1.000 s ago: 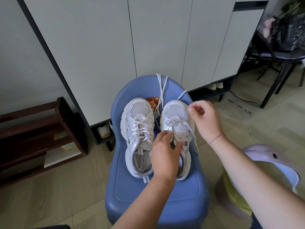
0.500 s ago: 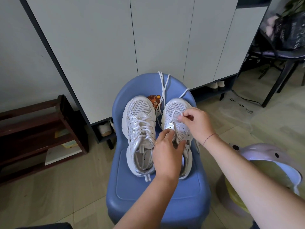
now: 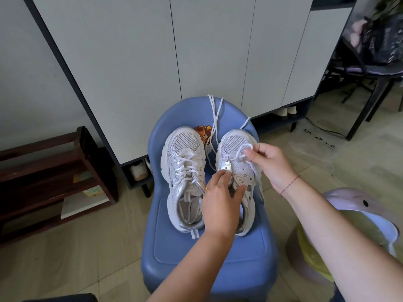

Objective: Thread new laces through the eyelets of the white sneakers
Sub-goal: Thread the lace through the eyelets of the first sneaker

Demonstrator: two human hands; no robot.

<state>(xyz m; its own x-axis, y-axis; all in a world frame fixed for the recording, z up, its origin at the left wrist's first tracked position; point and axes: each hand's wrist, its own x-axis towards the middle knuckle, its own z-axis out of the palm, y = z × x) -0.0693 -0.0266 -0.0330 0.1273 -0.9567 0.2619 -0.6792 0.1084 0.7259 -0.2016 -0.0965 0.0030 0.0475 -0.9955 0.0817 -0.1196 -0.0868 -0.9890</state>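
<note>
**Lace pinched over the right shoe**

Head view: two white shoes sit side by side, toes pointing away, on a blue chair (image 3: 207,251). The left shoe (image 3: 185,168) is laced. The left hand (image 3: 220,205) grips the right shoe (image 3: 234,140) at its middle, with the fingers curled over the inner side and the thumb on the tongue. The right hand (image 3: 270,164) pinches a loop of lace (image 3: 242,148) between thumb and forefinger above the toe-end eyelets, the other fingers curled. Loose lace runs up over the chair back between the shoes. A cabinet (image 3: 130,62) stands behind, a rack (image 3: 54,171) to the left and a bin (image 3: 359,214) to the right.
</note>
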